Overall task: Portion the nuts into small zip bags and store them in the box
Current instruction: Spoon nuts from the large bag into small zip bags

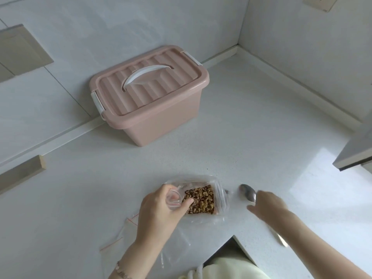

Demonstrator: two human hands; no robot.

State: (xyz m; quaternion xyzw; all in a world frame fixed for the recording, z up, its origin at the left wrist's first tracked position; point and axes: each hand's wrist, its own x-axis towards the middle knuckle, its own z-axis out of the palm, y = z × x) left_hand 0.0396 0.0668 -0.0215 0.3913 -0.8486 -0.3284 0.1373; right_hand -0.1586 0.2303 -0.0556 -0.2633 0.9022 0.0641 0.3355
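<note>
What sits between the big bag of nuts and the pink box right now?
Nothing: in the head view, only bare white countertop runs from the bag of nuts to the closed pink box.

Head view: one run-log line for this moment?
left hand: holds small zip bag | right hand: over spoon, grip unclear | nuts: in big bag | box: lid on

Left hand (159,208) pinches a zip bag (174,196); right hand (268,206), blurred, seems curled, palm down.
</note>
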